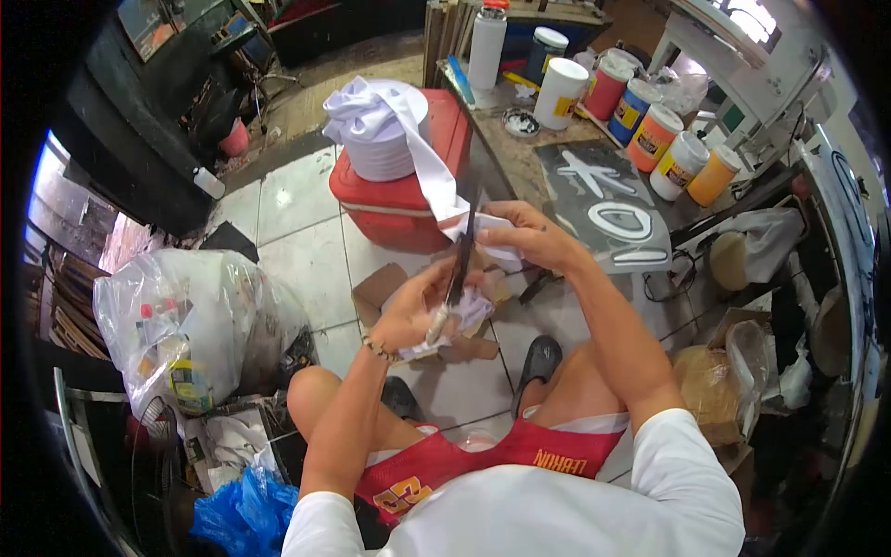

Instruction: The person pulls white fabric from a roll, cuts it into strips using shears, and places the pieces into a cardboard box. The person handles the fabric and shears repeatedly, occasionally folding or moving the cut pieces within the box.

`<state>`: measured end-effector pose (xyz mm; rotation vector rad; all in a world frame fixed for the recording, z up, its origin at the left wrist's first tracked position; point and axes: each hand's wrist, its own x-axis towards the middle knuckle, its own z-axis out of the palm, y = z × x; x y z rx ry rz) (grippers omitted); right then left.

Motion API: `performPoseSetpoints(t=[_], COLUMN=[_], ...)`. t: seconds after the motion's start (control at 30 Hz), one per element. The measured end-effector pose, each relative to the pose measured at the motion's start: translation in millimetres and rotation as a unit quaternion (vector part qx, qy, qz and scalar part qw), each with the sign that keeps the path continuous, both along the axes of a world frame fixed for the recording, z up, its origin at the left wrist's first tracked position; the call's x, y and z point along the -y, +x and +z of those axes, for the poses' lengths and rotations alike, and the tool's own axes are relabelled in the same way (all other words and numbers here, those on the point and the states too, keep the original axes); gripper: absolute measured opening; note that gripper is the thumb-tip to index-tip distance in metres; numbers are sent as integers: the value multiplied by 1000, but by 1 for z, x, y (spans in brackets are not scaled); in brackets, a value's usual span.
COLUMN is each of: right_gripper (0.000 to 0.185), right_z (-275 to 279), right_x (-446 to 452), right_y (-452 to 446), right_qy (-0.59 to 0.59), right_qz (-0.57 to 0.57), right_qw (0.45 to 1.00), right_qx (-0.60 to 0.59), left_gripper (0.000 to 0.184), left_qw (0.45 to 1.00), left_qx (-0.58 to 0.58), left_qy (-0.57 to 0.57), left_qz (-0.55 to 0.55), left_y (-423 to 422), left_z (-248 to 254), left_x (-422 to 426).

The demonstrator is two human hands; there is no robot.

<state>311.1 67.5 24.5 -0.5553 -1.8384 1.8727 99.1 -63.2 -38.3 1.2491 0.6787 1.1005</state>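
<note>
Pinching a white cloth strip (432, 176), the right hand (529, 232) has its thumb and fingers closed on the fabric in the head view, just beside a long dark tool (461, 260). The left hand (415, 311) is partly curled around the tool's pale lower end, fingers not fully balled; how firmly they press, I cannot tell. Nor can I tell whether the tool is a knife or closed scissors, or which way any edge faces.

The strip hangs in front of the person. Its upper part lies in loose folds on a white stack (383, 158) on top of the red cooler (450, 130), then slants down past the lid's right edge to the right hand. More white cloth (473, 311) lies below the hands, by the cardboard box (376, 288) on the floor. To the right, the jars (654, 135) stand in a row along the tabletop (492, 121), and a lettered sign (568, 190) lies over its near edge.

To handle this step well, I would draw the strip flat and taut where it meets the tool, smoothing any fold first. The right fingertips seem close to the dark length, so a pinch farther out would be safer. A steady left grip on the pale end should help stop the tool from twisting.
</note>
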Motion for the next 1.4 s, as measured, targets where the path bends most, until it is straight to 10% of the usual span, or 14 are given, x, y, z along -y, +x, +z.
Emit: performPoseSetpoints(t=[0.2,0.33,0.47,0.6,0.8,1.07,1.4], right_gripper=[33,39,45,40,30,23,48], right_z=[-30,-85,-107,-85,-62,0,14], right_x=[-8,-12,8,15,-21,-32,5], right_y=[-12,-38,-63,-70,-45,30,44], right_qy=[6,387,474,300,52,59,112], right_qz=[-21,-2,-11,-4,-272,-288,-88], right_qw=[999,921,880,942,956,936,984], right_qx=[27,40,36,149,-94,-193,-109], left_gripper=[77,78,81,83,85,94,94], left_qw=[993,991,984,981,991,974,992], left_qx=[-48,32,48,22,-82,-107,-88], left_qy=[-82,-20,-14,-20,-26,-145,-79], left_qz=[72,126,171,191,99,-141,-53], left_y=[-19,-38,-55,-62,-55,-6,-7], left_z=[16,21,26,24,17,-32,-12], left_x=[1,-3,-2,1,5,-2,-26])
